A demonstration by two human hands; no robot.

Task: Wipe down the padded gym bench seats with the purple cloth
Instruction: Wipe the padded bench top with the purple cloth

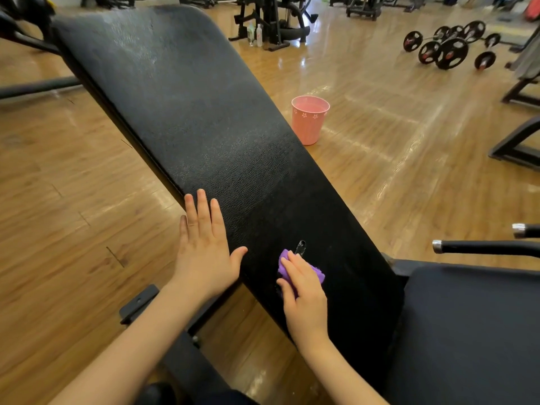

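Half purple cloth hidden under right hand, on bench pad.

— How many padded surfaces are in view?
— Two: one long black bench pad and one shorter seat pad at its lower end.
— Hands?
— Two, a left hand and a right hand.
— Cloths?
— One purple cloth.
— And on the floor?
— One pink bucket. Two clear bottles stand side by side near a machine.
— Barbells?
— They overlap, so I cannot give an exact number; about eight weight plates show in that cluster.
— Handles?
— Two chrome-tipped bars at the right edge.
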